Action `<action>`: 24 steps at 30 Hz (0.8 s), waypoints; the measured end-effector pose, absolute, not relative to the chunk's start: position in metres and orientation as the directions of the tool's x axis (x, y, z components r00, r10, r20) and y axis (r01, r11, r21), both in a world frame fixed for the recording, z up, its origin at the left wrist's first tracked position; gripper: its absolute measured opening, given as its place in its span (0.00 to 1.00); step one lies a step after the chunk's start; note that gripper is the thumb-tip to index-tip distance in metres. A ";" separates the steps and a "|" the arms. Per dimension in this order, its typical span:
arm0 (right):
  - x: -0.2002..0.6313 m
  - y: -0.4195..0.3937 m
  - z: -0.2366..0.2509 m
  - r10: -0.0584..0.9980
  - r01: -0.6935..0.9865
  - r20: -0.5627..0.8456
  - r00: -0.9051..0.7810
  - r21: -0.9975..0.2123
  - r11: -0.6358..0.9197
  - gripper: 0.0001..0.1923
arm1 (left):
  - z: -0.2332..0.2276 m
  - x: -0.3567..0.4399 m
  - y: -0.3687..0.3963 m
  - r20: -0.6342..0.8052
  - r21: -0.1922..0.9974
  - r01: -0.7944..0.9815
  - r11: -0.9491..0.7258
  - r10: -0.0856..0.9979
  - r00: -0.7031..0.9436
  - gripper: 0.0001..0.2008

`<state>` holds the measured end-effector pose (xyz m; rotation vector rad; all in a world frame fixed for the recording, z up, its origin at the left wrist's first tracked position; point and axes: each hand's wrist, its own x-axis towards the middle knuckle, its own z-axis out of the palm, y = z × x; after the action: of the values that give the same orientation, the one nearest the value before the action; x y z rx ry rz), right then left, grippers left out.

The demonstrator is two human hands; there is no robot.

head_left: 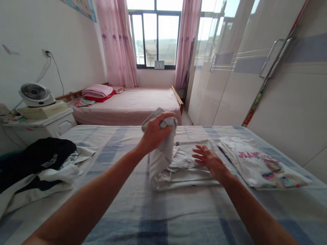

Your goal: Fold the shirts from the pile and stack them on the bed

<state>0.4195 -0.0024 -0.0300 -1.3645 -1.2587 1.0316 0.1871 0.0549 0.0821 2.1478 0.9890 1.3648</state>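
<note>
A pale grey garment (pixel 189 155) lies partly folded on the bed in front of me; small dark lettering shows on it. My left hand (pixel 155 134) is closed around a bunched part of this garment and holds it raised above the bed. My right hand (pixel 207 158) hovers over or rests lightly on the flat part, fingers spread; I cannot tell whether it touches the cloth. Just to the right lies a folded white T-shirt (pixel 259 164) with pink lettering and a colourful butterfly print.
A heap of black and white clothes (pixel 47 166) lies at the left on the blue-and-white striped bedsheet (pixel 117 218). Beyond stand a second bed (pixel 142 98) with pink bedding, a small fan (pixel 36 94) on a cabinet, and a glossy wardrobe (pixel 240 68) along the right.
</note>
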 end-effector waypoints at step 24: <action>0.479 0.018 -0.010 0.941 0.279 0.114 0.319 -0.960 0.022 0.28 | -0.034 0.182 0.040 0.303 0.269 0.621 -0.736 0.677 0.671 0.27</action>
<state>0.4789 0.0184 -0.0102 -1.4936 -1.1730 0.7608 0.1816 0.0403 -0.0336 2.7387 1.0701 0.5844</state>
